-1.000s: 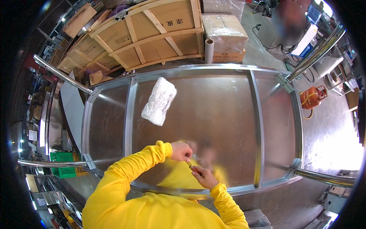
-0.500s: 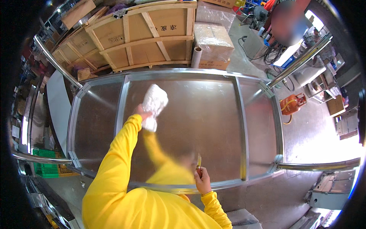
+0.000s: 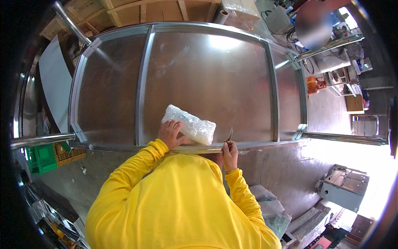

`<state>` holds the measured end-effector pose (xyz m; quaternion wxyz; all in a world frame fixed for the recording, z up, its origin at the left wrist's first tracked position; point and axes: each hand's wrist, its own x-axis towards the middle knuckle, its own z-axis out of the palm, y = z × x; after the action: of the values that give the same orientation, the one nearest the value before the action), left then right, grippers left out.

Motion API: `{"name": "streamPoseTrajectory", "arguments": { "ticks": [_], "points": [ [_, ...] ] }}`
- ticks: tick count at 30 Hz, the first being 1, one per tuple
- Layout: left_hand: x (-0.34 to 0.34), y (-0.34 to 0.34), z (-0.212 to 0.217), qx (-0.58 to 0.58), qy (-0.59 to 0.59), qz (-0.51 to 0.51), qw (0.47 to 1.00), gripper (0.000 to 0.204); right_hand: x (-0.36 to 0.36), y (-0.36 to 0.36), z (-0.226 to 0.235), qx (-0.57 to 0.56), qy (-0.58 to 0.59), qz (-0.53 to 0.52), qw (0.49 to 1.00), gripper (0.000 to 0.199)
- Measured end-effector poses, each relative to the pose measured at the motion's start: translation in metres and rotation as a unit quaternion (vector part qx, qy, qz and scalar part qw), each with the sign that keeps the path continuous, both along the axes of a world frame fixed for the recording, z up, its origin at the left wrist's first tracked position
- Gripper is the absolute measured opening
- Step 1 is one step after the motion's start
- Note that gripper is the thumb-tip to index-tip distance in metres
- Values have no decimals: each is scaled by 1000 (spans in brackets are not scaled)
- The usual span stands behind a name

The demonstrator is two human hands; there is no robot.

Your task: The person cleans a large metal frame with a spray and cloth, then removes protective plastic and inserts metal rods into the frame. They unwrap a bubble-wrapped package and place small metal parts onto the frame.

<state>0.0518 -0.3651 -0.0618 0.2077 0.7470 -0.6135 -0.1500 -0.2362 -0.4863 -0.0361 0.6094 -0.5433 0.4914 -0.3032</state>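
A white package wrapped in clear, crinkled plastic [image 3: 191, 123] lies slantwise on the shiny metal panel [image 3: 199, 79], close to its near edge. My left hand [image 3: 169, 133] grips the package's left end, fingers over its top and thumb at the near side. In my right hand [image 3: 229, 154] is a small knife [image 3: 231, 133], its blade pointing up and away from me. The knife is just right of the package, apart from it. My right fist is at the near rail of the metal frame [image 3: 248, 146].
Metal legs stick out at the frame's corners, such as the tube [image 3: 344, 137] at right. Wooden crates [image 3: 145, 12] stand beyond the far edge. Green and yellow crates [image 3: 41, 159] sit at left on the floor. An orange gas cylinder [image 3: 315, 84] and a steel box [image 3: 345, 186] are at right.
My left hand has brought the white package from the far left of the panel to its near edge. The right hand still holds the knife. The view has tilted nearer to me.
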Motion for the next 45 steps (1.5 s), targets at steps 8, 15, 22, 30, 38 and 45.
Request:
{"name": "streamPoseTrajectory", "arguments": {
  "ticks": [8, 15, 22, 30, 38, 45],
  "points": [
    [-28, -37, -1, -16, 22, 391, 920, 73, 18, -17, 8, -76, 89, 155, 981, 22],
    [-56, -13, -45, -156, 16, 348, 924, 51, 48, -52, 34, -238, 252, 345, 872, 25],
    [-78, -18, -63, -250, 44, 429, 867, 19, 151, -69, 46, -380, 372, 544, 648, 27],
    [-80, -12, -76, -206, 16, 422, 883, 21, 235, -32, 39, -443, 411, 647, 465, 21],
    [-82, -11, -88, -193, 48, 455, 868, 23, 137, -57, 63, -402, 480, 685, 373, 22],
    [-72, -8, -82, -198, 113, 451, 863, 41, 69, -104, 111, -317, 562, 669, 370, 23]
  ]
}}
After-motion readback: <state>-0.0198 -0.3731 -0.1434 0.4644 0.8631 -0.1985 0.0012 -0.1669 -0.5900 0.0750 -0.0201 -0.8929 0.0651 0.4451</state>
